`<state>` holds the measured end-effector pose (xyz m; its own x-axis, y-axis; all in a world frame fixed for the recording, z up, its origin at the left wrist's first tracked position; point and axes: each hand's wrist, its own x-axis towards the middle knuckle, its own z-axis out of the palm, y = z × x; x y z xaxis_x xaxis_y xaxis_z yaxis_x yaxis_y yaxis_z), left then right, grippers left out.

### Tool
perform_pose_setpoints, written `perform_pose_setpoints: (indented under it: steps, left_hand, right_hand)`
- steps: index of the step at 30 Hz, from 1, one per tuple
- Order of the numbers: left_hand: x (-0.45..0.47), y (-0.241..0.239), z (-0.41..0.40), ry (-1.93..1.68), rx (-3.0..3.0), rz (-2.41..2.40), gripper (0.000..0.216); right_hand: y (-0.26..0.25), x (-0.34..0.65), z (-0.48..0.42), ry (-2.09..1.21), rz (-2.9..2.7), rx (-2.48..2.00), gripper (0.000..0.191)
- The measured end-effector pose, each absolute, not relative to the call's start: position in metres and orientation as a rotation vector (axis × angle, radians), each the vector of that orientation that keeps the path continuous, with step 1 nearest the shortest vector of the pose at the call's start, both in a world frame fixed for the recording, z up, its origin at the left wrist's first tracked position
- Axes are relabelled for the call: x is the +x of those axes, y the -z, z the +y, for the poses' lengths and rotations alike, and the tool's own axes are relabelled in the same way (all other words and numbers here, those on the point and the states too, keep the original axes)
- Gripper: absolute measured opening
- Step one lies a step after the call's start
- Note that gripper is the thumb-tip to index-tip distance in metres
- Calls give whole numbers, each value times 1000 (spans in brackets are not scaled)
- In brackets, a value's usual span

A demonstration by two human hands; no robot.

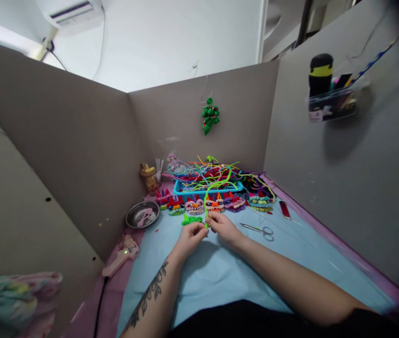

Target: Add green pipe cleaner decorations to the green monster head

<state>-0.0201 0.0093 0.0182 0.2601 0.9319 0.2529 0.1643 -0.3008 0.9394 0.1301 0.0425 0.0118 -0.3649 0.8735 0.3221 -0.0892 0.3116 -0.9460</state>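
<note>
A long yellow-green pipe cleaner rises from between my fingertips and bends over to the right near its top. My right hand pinches it low down, thumb against fingers. My left hand is closed at the lower end of the same stem, its fingertips nearly meeting the right ones. Just behind the left hand lies a bright green twisted pipe-cleaner piece, partly covered by that hand. Scissors lie on the blue cloth to the right of my hands.
Behind my hands, several colourful pipe-cleaner figures stand before a blue tray heaped with stems. A metal bowl and a pink glue gun are at left. Grey partitions enclose the table; a small bin hangs on the right one.
</note>
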Motion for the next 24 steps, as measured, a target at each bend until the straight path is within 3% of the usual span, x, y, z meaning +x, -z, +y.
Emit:
perform_pose_setpoints:
  steps: [6, 10, 24]
  left_hand:
    - [-19, -20, 8, -985, 1318, 862, 40]
    - [-19, -21, 6, -856, 1031, 730, 35]
    - [-17, -14, 6, -833, 916, 647, 26]
  right_hand:
    - [-16, 129, 39, -1351, -1541, -667, 37]
    - [-10, 129, 41, -1396, -1510, -611, 36]
    - [-12, 130, 39, -1441, -1526, -536, 35]
